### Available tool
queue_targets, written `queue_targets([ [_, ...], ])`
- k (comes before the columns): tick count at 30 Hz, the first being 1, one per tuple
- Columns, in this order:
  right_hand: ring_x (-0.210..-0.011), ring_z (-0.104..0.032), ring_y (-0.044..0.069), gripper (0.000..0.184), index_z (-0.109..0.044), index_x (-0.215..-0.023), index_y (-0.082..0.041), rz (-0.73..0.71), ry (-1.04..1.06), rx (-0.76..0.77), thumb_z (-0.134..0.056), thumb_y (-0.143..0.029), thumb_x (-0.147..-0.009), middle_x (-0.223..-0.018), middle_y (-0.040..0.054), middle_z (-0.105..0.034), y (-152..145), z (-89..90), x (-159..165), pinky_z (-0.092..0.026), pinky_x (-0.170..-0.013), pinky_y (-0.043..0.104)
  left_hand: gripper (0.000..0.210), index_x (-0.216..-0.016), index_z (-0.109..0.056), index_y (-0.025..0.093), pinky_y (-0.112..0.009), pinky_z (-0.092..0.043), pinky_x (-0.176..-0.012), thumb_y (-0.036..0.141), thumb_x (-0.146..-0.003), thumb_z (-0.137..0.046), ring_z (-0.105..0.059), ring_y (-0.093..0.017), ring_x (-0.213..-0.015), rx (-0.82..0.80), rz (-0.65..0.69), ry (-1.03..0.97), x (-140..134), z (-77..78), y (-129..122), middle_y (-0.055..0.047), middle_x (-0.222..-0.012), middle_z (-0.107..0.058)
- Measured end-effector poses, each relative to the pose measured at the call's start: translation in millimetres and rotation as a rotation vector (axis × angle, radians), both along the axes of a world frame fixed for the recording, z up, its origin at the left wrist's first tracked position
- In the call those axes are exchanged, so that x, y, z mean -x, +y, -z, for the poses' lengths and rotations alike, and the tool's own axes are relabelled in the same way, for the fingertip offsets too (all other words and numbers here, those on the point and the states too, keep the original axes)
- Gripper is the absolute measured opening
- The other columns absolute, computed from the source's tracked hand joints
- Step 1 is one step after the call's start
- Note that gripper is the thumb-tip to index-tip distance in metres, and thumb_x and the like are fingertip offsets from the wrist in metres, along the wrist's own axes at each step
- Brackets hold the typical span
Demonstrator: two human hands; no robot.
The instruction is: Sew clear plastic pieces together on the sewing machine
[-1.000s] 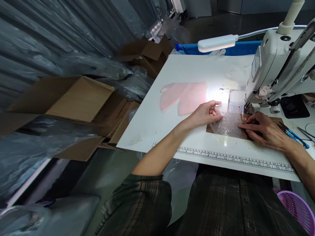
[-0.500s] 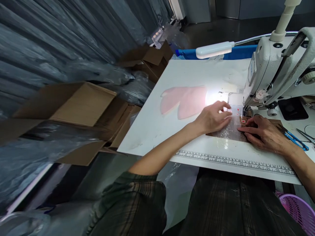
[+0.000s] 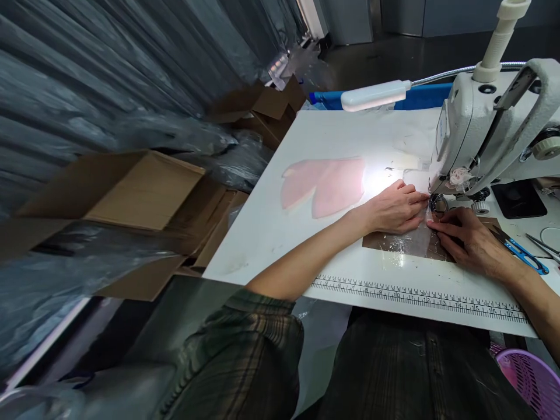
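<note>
My left hand [image 3: 401,207] lies on a thin translucent sheet [image 3: 417,242], its fingers bent and close together, fingertips beside the presser foot [image 3: 434,204] of a white sewing machine [image 3: 475,128]. From the other side, my right hand [image 3: 470,239] pinches the sheet's edge between thumb and fingers, just in front of the foot. Whatever lies under the fingertips is hidden. Beneath the sheet is a glossy brown panel [image 3: 376,242] set in the white table. Pink cut fabric pieces [image 3: 336,186] lie flat to the left of my left hand.
Blue thread snips [image 3: 525,256] and a black flat object [image 3: 519,198] lie right of the machine. A printed ruler [image 3: 415,297] runs along the table's front edge. A lamp [image 3: 375,96] hangs behind. Open cardboard boxes [image 3: 131,189] stand at left, a purple basket [image 3: 525,373] below right.
My left hand has moved right and come down to the presser foot, its fingers closing at the sheet. My right hand stays near the foot; the small red-marked bit by its fingers no longer shows.
</note>
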State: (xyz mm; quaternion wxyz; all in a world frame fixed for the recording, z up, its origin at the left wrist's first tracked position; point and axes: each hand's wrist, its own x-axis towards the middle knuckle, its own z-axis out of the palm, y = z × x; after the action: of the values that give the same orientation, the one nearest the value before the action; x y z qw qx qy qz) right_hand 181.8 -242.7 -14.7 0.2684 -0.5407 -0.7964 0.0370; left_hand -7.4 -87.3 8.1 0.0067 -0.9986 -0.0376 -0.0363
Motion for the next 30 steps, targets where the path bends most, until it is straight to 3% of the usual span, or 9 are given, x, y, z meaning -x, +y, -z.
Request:
queue_targets([
  [6,-0.100,-0.063,0.025,0.037,-0.073,-0.123,-0.024,0.030,-0.013,0.035,-0.045,-0.035,-0.102,-0.111,0.0141,-0.063,-1,3.8,0,-0.061,-0.088,0.045,0.047,-0.138,-0.058,0.015,-0.039,-0.035,-0.089,0.040,-0.103,-0.040,-0.055,-0.027,-0.109,0.084,-0.058,-0.055,5,6.2,-1,-0.014,-0.140,-0.062],
  [16,-0.099,-0.065,0.023,0.033,-0.073,-0.123,-0.027,0.022,-0.026,0.033,-0.049,-0.030,-0.101,-0.109,0.0113,-0.060,0,-3.3,0,-0.062,-0.086,0.041,0.046,-0.136,-0.061,0.015,-0.042,-0.035,-0.091,0.041,-0.103,-0.042,-0.056,-0.028,-0.108,0.130,-0.036,-0.140,7,11.3,-2,-0.016,-0.140,-0.062],
  [30,-0.089,-0.066,0.020,0.030,-0.076,-0.117,-0.026,0.008,-0.033,-0.029,-0.051,-0.026,-0.100,-0.104,0.0102,-0.062,2,-4.8,0,-0.062,-0.075,0.035,0.048,-0.122,-0.067,0.011,-0.043,-0.036,-0.090,0.040,-0.105,-0.035,-0.057,-0.028,-0.102,-0.027,-0.031,-0.141,4,8.6,-11,-0.018,-0.138,-0.062],
])
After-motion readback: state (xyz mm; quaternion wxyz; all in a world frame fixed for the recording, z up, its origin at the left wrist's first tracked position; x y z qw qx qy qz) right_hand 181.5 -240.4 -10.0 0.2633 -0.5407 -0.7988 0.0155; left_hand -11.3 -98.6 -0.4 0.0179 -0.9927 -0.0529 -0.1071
